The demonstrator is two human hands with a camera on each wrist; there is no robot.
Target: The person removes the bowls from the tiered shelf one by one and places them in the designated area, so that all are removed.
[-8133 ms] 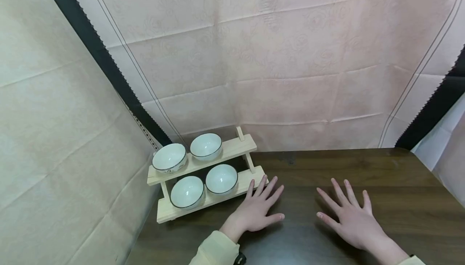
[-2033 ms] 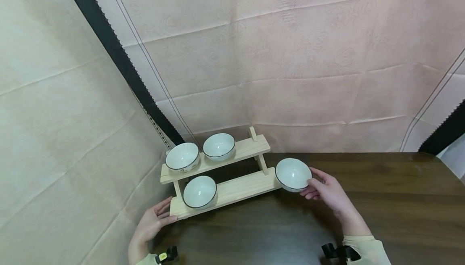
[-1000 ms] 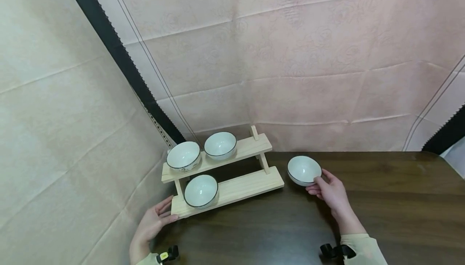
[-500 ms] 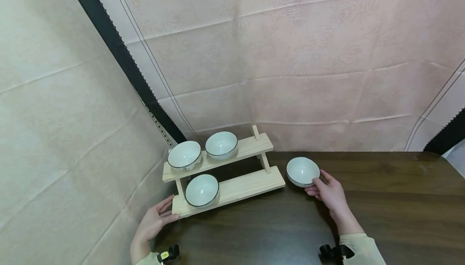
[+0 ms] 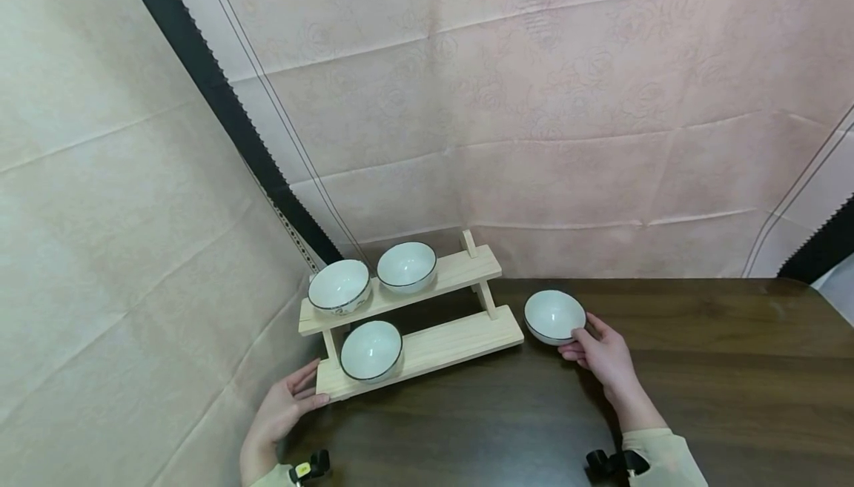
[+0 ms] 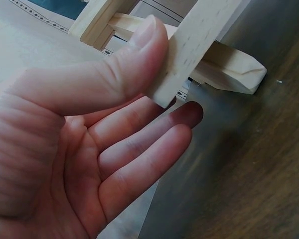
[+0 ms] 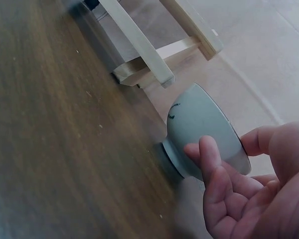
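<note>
A two-tier wooden rack stands at the table's back left. Its upper board carries two white bowls, the left bowl and the right bowl; another bowl sits on the lower board's left part. My left hand holds the left end of the lower board, thumb against the wood and fingers around behind. To the right of the rack, my right hand pinches a dark-rimmed white bowl by its side. The right wrist view shows this bowl with its foot close over the tabletop.
The dark brown wooden table extends in front and to the right. A pale fabric wall rises right behind the table, and another panel stands close along the left side.
Both hands were spread over the table at first, with two bowls on the lower board. The right hand has carried one off rightward; the left hand has moved to the rack's left end.
</note>
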